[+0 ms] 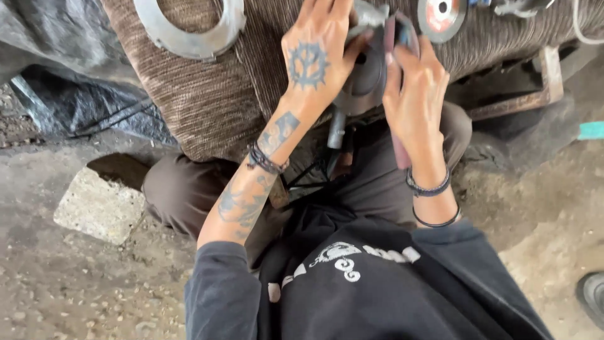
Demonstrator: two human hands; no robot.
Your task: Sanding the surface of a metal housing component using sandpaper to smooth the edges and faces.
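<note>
Outdoor dirt and gravel ground [75, 289], with a brown woven fabric [207, 94] draped over a low work surface ahead of us. Far left: black plastic sheeting [56, 82]. Below it, one pale concrete block [100, 204] on the ground. At the top left, one flat metal ring [189, 28] lies on the fabric.

Centre: our left hand [318, 53], tattooed on the back, is wrapped around the grey metal part [365, 75] at the fabric's edge, fingers closed over its top. A grey handle or shaft [336, 129] runs down from the part toward our lap. One braided band is on the left wrist.

Our right hand [415, 94] is just beside it, fingers curled, pressing a strip of reddish-brown abrasive paper [399, 38] against the part. Two bands on the right forearm.

Top right: one grinder disc [442, 16] with a red centre lies on the fabric. Right of it, one rusty metal frame [535, 94]. One teal object [591, 130] at the right edge, cut off. One dark shoe [592, 296] at the bottom right.
</note>
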